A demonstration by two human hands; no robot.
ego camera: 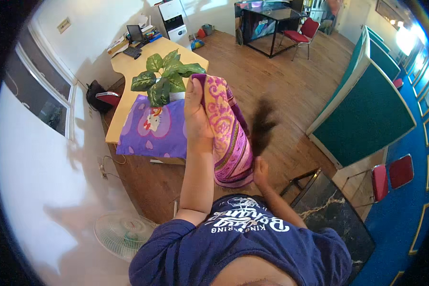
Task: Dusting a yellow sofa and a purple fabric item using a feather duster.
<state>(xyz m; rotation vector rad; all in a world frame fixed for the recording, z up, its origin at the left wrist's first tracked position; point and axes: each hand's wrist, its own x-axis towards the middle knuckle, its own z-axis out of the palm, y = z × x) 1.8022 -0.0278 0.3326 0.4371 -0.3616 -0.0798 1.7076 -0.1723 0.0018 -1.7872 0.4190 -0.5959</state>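
A folded pink, purple and yellow patterned cloth (223, 136) hangs from my left hand (197, 111), which grips its upper left edge with the thumb on top. The cloth's lower part droops in front of my dark blue shirt. My right hand (261, 172) is low beside the cloth's lower right edge, its fingers partly hidden and blurred; whether it grips anything is unclear. Just beyond it shows a dark, blurred, feathery shape (264, 123), perhaps a duster or a shadow. On the desk ahead lies a purple cartoon-print cloth (136, 134), its near edge hanging over.
The wooden desk (123, 96) also holds a potted leafy plant (161, 80), a keyboard (132, 53) and a monitor. A fan (125, 234) stands at lower left. To the right are a black marble-look table (338, 211), red chairs (379, 182) and green partitions (364, 114).
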